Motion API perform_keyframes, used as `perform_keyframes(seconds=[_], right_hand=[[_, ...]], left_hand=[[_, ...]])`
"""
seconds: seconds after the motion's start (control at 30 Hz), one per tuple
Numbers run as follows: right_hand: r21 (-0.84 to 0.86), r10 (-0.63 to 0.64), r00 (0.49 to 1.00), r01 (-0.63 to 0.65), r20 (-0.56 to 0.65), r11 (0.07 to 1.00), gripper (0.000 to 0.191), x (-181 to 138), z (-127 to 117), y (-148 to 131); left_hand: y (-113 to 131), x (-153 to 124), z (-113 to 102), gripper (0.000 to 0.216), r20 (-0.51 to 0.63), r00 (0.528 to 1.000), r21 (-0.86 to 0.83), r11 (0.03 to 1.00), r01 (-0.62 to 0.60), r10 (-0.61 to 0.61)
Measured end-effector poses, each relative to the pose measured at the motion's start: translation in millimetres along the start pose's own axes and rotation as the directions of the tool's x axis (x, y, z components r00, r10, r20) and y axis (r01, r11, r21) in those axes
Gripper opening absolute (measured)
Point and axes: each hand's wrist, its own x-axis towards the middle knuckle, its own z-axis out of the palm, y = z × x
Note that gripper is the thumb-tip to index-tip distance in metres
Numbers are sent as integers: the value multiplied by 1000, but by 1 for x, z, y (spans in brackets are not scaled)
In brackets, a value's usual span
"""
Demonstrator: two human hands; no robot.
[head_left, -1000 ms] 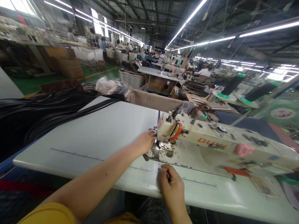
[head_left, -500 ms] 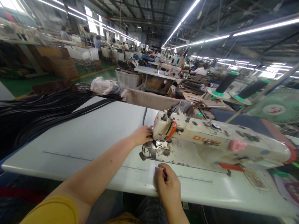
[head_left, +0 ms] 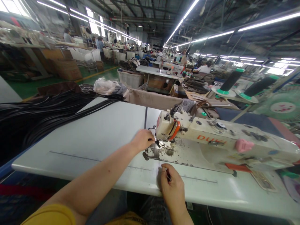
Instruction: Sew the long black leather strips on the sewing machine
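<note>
Sewing machine (head_left: pixel 189 129): mounted on the right of the pale surface (head_left: pixel 110 128); cream casing, orange lettering, orange guard (head_left: pixel 175 130), bed plate (head_left: pixel 185 156) stained and chipped; far right end cut off.
Dark strip (head_left: pixel 145 117): narrow, laid from the surface's rear edge toward the needle area; near end hidden by the left hand (head_left: pixel 143 139).
Left-hand grip: placed beside the needle area; whether it is closed on the strip cannot be told.
Right-hand grip (head_left: pixel 163 167): drawn together above the surface's front edge; thin glint inside not identifiable.
</note>
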Motion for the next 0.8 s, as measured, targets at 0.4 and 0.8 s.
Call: perform_keyframes(seconds=[0.4,0.8], right_hand=[[-22,-62,998,62,-13,998,21,-1,2,2],[-17,-33,999,33,22,999,21,-3,3,2]], left_hand=[[29,-31,3,16,77,989,-19,992,126,-124],[64,-35,10,19,92,951,33,955,294,-296]])
